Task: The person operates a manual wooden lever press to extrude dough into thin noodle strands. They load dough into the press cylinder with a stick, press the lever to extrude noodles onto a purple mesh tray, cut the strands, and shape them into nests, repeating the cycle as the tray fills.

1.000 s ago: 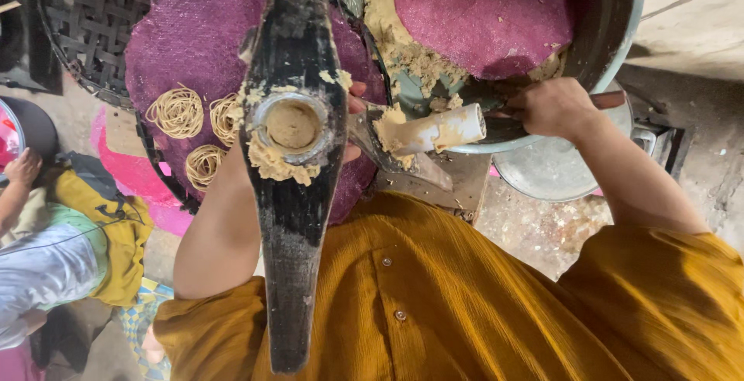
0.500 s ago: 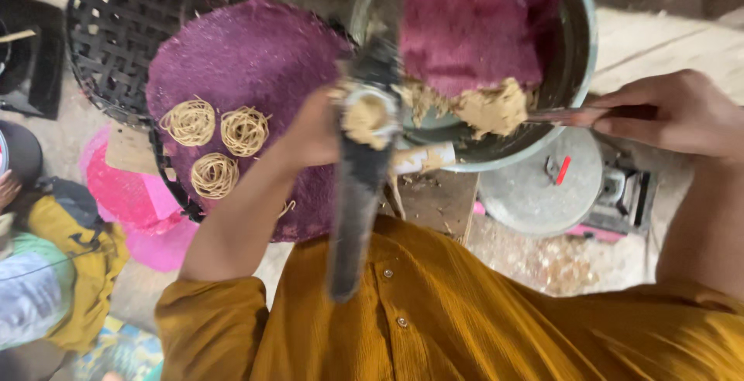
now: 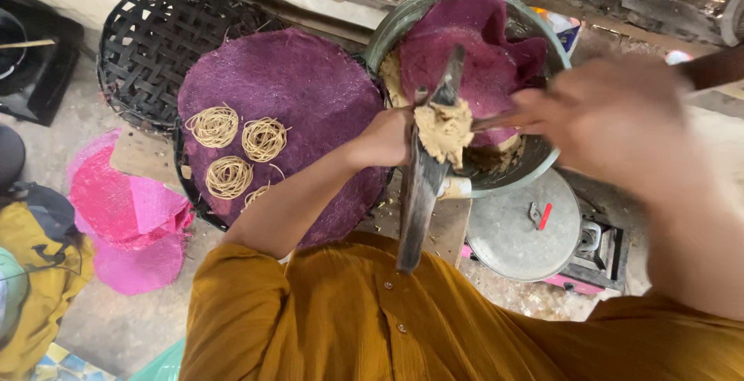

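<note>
Since the earlier frame the right hand (image 3: 612, 117) has come up from the bowl's edge toward the press and now shows large and blurred, gripping a thin tool whose tip reaches the dough (image 3: 444, 129) heaped on the press's cup. Left hand (image 3: 385, 137) is clenched around the dark wooden noodle press (image 3: 422, 187), which stands tilted between the purple mat (image 3: 310, 94) and the metal bowl (image 3: 535, 164). Inside the bowl lies a purple cloth (image 3: 473, 48) over more dough. Four small noodle coils (image 3: 263, 139) sit on the mat's left part, close together. Behind the mat is a black woven basket (image 3: 155, 40); pink mesh mats (image 3: 132, 210) lie on the floor to the left, and a round metal lid (image 3: 523, 230) rests below the bowl
</note>
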